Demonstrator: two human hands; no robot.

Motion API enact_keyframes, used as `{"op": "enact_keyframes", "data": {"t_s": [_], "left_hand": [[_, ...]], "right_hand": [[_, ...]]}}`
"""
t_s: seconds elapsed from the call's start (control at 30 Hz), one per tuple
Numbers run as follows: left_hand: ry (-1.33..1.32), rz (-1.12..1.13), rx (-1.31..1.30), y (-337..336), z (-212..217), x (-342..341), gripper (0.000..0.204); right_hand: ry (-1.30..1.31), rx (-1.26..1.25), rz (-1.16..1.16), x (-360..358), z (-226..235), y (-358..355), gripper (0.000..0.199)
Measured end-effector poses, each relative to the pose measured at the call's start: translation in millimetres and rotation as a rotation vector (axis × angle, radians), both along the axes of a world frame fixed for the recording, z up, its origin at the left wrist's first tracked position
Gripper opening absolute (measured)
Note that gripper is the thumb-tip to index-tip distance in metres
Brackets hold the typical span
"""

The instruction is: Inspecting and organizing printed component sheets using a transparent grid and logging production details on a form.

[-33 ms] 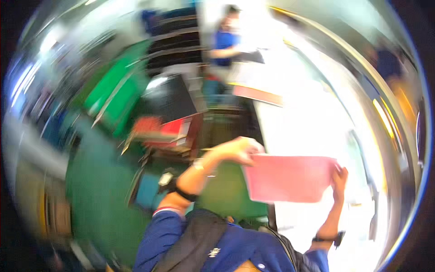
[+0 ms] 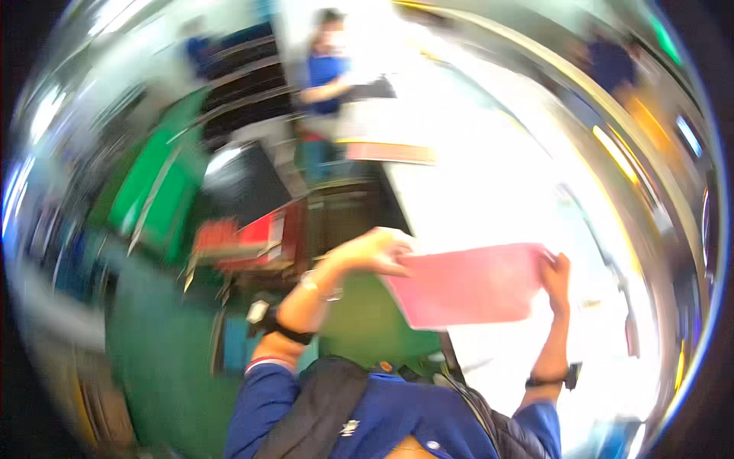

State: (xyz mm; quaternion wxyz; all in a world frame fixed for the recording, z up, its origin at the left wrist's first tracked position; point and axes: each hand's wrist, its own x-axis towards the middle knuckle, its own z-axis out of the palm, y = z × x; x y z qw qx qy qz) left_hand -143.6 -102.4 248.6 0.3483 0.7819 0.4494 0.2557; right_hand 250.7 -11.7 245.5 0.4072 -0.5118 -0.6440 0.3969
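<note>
A flat pink rectangular sheet [image 2: 470, 287] is stretched between my two hands, over the edge of the bright white table. My left hand [image 2: 386, 251] pinches its upper left corner, thumb and fingers closed. At the opposite side, my right hand [image 2: 558, 281] grips the upper right corner with curled fingers. The sheet tilts a little, its right end higher than its left. Whether it is paper, card or plastic I cannot tell, as the picture is blurred.
Alongside runs the long white table [image 2: 489, 191], overexposed. A stack of pinkish sheets [image 2: 390, 151] lies at its far end, near a person in blue [image 2: 325, 76] holding something dark. To the left are a black panel [image 2: 248, 183], red stacked items [image 2: 237, 237] and a green board [image 2: 160, 183].
The surroundings have slid left in the view. Both hands and the pink sheet sit slightly farther left and higher, and the sheet has tilted, its right end up.
</note>
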Motion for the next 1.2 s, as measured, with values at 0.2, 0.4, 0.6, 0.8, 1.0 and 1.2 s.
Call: {"op": "enact_keyframes", "data": {"t_s": [0.2, 0.4, 0.6, 0.8, 1.0, 1.2], "left_hand": [[-0.22, -0.329, -0.248, 44, 34, 193, 0.031], [-0.741, -0.386, -0.354, 49, 19, 317, 0.019], [-1.059, -0.336, -0.544, 2, -9, 422, 0.021], [-1.135, -0.299, -0.549, -41, -34, 484, 0.027], [-1.018, -0.561, -0.669, -22, -11, 503, 0.058], [-0.727, -0.325, -0.544, 8, -56, 470, 0.044]], "right_hand": [[0.171, 0.07, 0.011, 90, 55, -87, 0.034], [-0.269, 0.583, -1.213, 173, 33, -226, 0.09], [1.114, 0.031, -0.699, 130, -57, -328, 0.091], [0.655, 0.006, -1.068, 114, -59, -309, 0.052], [0.688, 0.483, -1.113, 224, -9, -282, 0.03], [0.751, 0.414, -0.979, 381, 21, -245, 0.05]]}}
